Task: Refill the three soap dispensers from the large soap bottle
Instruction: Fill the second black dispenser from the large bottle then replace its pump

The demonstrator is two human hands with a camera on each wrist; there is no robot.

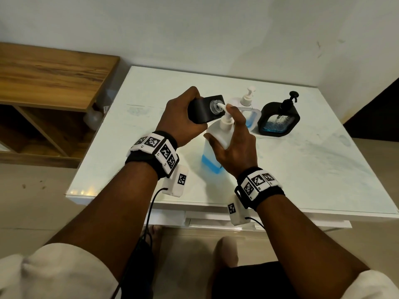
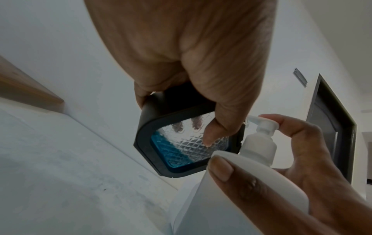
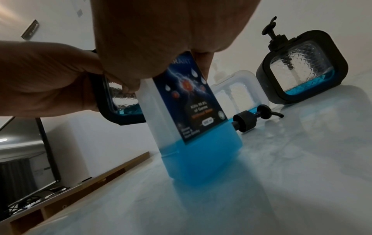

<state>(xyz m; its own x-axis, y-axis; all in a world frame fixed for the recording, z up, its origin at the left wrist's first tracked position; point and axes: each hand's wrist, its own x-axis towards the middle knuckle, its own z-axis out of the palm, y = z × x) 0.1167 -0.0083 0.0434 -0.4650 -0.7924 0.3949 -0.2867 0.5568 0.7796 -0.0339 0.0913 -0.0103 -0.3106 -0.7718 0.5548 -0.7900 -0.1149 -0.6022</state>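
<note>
My left hand (image 1: pixel 181 117) grips a black soap dispenser (image 1: pixel 205 111) and holds it tilted above the table, its open neck facing the large bottle. A little blue soap lies in this black dispenser (image 2: pixel 181 151). The large soap bottle (image 1: pixel 212 156) stands on the table with blue soap in its lower part. My right hand (image 1: pixel 235 137) holds its white pump head (image 2: pixel 263 125), fingers on top and thumb on the bottle's shoulder. The nozzle reaches into the open neck. Behind stand a clear dispenser (image 1: pixel 248 104) and a second black dispenser (image 1: pixel 278 119), both with pumps on.
A loose black pump (image 3: pixel 253 117) lies on the white table (image 1: pixel 313 180) behind the large bottle (image 3: pixel 193 143). A wooden shelf unit (image 1: pixel 49 83) stands to the table's left. A wall runs close behind the table.
</note>
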